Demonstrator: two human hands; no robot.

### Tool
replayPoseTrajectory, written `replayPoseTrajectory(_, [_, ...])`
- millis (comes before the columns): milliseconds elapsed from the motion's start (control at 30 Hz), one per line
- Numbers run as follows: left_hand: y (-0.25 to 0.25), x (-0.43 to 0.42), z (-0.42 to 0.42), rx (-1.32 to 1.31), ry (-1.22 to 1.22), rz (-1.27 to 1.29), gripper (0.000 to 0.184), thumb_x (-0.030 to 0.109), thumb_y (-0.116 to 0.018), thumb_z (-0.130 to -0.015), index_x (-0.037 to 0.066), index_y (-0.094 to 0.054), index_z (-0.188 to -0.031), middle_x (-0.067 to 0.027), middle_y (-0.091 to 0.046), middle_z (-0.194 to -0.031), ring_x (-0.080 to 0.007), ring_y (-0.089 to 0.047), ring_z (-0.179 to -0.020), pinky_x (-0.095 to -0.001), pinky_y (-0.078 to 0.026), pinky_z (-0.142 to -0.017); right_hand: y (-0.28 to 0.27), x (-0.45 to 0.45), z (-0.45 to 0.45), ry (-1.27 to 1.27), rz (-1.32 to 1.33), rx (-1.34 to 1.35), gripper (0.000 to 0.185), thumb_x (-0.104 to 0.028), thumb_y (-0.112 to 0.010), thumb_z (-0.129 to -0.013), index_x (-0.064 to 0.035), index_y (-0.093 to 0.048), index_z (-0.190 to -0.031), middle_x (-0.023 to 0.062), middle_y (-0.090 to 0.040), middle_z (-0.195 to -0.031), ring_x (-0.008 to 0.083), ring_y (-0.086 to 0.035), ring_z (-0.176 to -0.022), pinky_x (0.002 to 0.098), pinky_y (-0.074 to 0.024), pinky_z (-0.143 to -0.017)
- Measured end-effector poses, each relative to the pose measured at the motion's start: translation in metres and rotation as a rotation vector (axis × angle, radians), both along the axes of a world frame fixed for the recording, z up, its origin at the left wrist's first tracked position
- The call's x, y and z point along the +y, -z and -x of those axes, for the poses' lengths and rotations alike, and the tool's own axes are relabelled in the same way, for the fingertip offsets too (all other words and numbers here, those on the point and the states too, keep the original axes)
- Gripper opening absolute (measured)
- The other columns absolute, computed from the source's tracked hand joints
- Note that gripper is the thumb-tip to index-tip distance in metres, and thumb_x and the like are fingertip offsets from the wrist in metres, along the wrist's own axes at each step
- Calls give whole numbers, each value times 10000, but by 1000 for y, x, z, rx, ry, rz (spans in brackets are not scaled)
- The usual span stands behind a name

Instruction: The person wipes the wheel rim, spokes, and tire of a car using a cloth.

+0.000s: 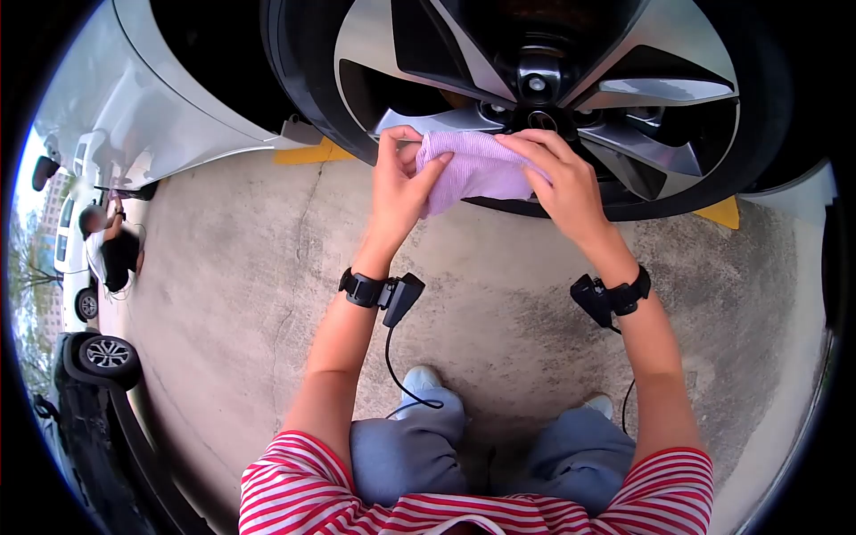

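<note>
A light purple cloth (477, 169) with fine stripes is stretched between my two hands, in front of the lower part of a car wheel (428, 120) with silver and black spokes. My left hand (403, 176) grips its left end, thumb on the near side. At the right end, my right hand (560, 178) has its fingers over the top edge and its thumb against the fabric. The cloth hides part of the lower rim and tyre. Each wrist wears a black strap with a small device and a cable.
Yellow blocks (718, 214) show beside the tyre on the concrete ground (499, 294). The silver car body (178, 98) extends to the upper left. Farther left are a crouching person (111, 245), a white vehicle and a dark car (98, 428). My knees and shoes are below.
</note>
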State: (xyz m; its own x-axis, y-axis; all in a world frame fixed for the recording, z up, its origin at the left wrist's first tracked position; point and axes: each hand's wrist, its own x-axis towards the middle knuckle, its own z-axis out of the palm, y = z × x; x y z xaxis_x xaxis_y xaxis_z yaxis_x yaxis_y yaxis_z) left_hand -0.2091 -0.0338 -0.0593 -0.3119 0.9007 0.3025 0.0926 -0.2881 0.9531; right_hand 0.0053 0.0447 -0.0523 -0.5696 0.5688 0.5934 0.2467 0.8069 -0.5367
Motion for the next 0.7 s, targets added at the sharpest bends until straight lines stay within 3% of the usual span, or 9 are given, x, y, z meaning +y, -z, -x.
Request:
replayPoseTrajectory(67, [-2,3,5,72,-81,-57,346,-8,-633,-885,64,-328,-1032,-137,-679,-912,-108,-630,-787,-223,-496,-649,-7,-7,13,115,-59,27,581,-1,-641,-790,-243,-562,-1312,105,-586,-1164,285,-606,-1015,375,-533,-799])
replayPoseTrajectory(133, [-10,4,9,-60,-109,-45,333,-2,-625,-894,66,-329,-1031,-141,-674,-899,-111,-626,-778,-220,-492,-644,-11,-10,21,198,-191,33,590,-26,-654,-789,-244,-559,-1329,93,-537,-1237,289,-537,-1120,402,-491,-890])
replayPoseTrajectory(200, [-14,8,17,-146,-127,-10,311,-3,-615,-902,74,-334,-1012,-151,-665,-906,-103,-611,-760,-211,-471,-607,-8,-17,29,207,-292,16,596,-41,-664,-788,-229,-547,-1341,94,-530,-1244,285,-544,-1104,415,-454,-941])
replayPoseTrajectory(367, [-4,10,33,-188,-140,-99,275,-27,-615,-895,98,-371,-878,-4,-552,-792,-39,-497,-718,-190,-417,-624,14,-33,60,217,-176,-112,760,-136,-734,-751,-141,-403,-1435,117,-394,-1449,292,-408,-1316,415,-326,-1105])
replayPoseTrajectory(400, [-2,11,36,-179,-149,-144,278,-30,-616,-894,102,-377,-841,26,-517,-766,-28,-467,-712,-184,-403,-631,17,-35,65,221,-190,-175,834,-194,-763,-727,-83,-356,-1447,122,-327,-1505,283,-316,-1389,411,-271,-1144])
replayPoseTrajectory(500, [3,7,46,-112,-204,-166,312,-33,-616,-900,126,-385,-764,68,-421,-745,-7,-410,-701,-158,-363,-648,18,-43,84,174,-158,-93,850,-233,-782,-708,-53,-372,-1430,130,-349,-1492,284,-326,-1382,402,-258,-1148])
replayPoseTrajectory(633, [3,-2,52,296,-366,-3,266,-19,-637,-879,95,-420,-776,53,-445,-783,-22,-365,-705,-172,-343,-654,16,-14,102,201,-224,-102,869,-288,-811,-634,-27,-430,-1371,133,-439,-1413,270,-372,-1344,384,-252,-1152])
replayPoseTrajectory(667, [3,-4,48,558,-516,15,167,-45,-622,-850,76,-511,-874,-24,-560,-953,-108,-523,-818,-231,-434,-750,17,-7,108,231,-252,-114,877,-283,-821,-589,-28,-456,-1344,125,-464,-1386,266,-399,-1316,382,-249,-1154])
replayPoseTrajectory(700, [-3,-5,42,766,-589,-93,171,-54,-614,-840,82,-534,-907,-55,-553,-1053,-159,-533,-927,-274,-441,-810,16,-4,114,256,-267,-152,834,-269,-801,-612,-28,-465,-1336,123,-475,-1374,267,-404,-1310,382,-248,-1154])
